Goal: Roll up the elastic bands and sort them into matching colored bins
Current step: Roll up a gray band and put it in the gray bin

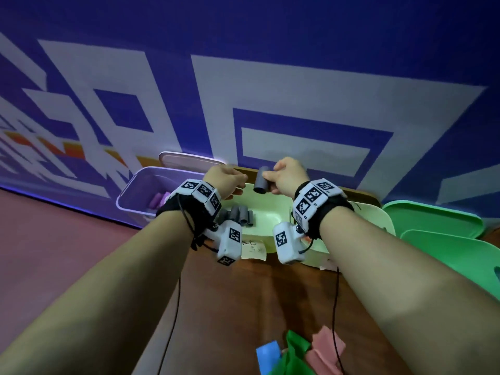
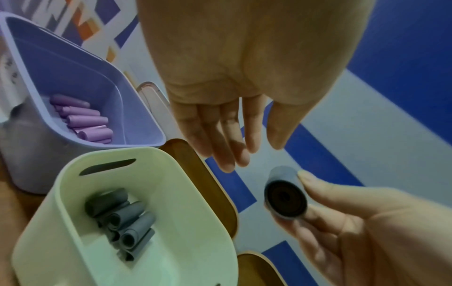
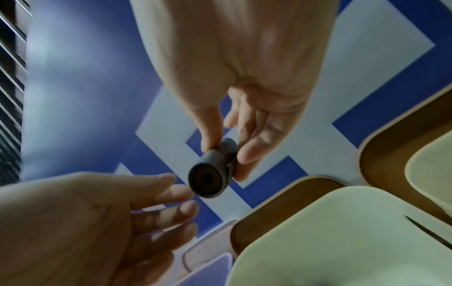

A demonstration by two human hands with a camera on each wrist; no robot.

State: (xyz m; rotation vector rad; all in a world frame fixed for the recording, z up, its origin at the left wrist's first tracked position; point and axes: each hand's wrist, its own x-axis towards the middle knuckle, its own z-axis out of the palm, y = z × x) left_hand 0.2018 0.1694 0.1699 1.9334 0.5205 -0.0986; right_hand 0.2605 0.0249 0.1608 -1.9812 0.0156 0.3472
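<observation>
Rolled grey band (image 1: 262, 182) — long axis tilted, open end toward the pale bin (image 1: 273, 212) of grey rolls below — pinched between thumb and fingers (image 3: 247, 152) of the right hand (image 1: 288, 177); left hand (image 1: 226, 182) just beside, fingers straight, empty.

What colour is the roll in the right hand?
Grey roll, best seen in the right wrist view.
</observation>
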